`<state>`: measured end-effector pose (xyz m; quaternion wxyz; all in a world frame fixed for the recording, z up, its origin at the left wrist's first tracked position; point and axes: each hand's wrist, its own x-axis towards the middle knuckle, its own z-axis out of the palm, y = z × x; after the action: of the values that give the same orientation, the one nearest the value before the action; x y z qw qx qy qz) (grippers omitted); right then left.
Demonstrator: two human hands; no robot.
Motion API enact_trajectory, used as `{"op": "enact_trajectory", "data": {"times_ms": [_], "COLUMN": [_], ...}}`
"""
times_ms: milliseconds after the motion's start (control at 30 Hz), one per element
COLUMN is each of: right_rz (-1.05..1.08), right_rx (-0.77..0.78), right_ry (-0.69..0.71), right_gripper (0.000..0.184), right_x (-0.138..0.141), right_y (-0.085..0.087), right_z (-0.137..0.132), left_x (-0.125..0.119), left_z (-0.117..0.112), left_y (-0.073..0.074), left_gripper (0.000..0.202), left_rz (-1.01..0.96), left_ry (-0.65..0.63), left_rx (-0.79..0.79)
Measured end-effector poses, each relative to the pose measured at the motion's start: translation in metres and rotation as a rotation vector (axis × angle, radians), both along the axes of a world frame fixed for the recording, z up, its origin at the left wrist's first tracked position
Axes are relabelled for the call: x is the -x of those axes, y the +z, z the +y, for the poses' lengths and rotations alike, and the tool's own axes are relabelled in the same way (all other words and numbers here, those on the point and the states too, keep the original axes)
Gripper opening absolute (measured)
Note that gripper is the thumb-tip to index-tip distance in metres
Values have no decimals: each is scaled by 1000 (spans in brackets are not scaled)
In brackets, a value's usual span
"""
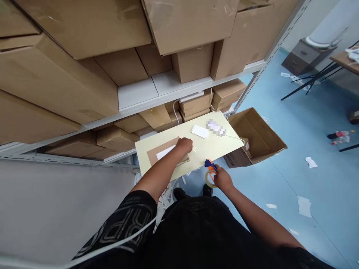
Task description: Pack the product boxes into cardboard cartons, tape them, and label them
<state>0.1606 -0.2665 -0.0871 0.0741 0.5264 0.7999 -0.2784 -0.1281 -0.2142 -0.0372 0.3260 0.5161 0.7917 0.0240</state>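
So there's a big metal shelving rack (165, 98) across the far side, packed with cardboard boxes (193, 22), and a blue floor (269, 183) off to the right with paper scraps (304, 206) on it. In front of the rack sits a pale yellow tabletop (206, 147), set at a slant, and just past its right end there's an open carton (256, 138). The flat cardboard parcel (153, 155) lies on the left part of the tabletop, white sheet (165, 152) on top. Left hand (185, 145) is at the parcel's right end, fingers curled together, though I can't tell if they're pinching anything. Right hand (223, 178) is just off the near edge, fingers clamped around an orange and blue tape dispenser (212, 172) with a roll in it. Farther right on the tabletop: a white slip (199, 131) beside some pixelated item (215, 127), can't make out what.
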Motion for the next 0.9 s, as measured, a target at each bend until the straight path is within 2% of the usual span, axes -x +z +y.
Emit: {"op": "enact_trajectory", "data": {"times_ms": [133,267,333,433,500,567,633,700,800,900], "right_rz": [-50,-51,-45,-31,-32,-29,-22,-15,-12,-17], "right_rx": [157,231,254,260,267,281,302,328,351,349], "right_ry": [56,105,129,155,156,150,134,119,116,140], "right_gripper": [62,43,39,40,40,40,39,37,34,32], "right_x": [13,39,48,58,63,70,77,84,97,111], "right_y": [-18,-22,-23,-25,-25,-26,-25,-25,-24,-23], "right_z": [-8,-16,-20,-27,-32,-36,-39,-42,-44,-35], "left_x": [3,10,14,15,13,16,29,55,104,137], "left_z": [14,6,2,-2,-5,-14,-32,-64,-132,-206], "left_y": [-25,-47,-54,-57,-52,-42,-30,-18,-10,-11], "left_gripper": [18,29,31,31,31,31,33,38,47,79], "left_rz": [108,243,296,359,356,320,307,340,354,219], "left_ry": [-117,-256,-285,-282,-251,-209,-144,-43,67,-81], "left_rx": [52,88,100,88,19,-117,-262,-335,-252,-151]}}
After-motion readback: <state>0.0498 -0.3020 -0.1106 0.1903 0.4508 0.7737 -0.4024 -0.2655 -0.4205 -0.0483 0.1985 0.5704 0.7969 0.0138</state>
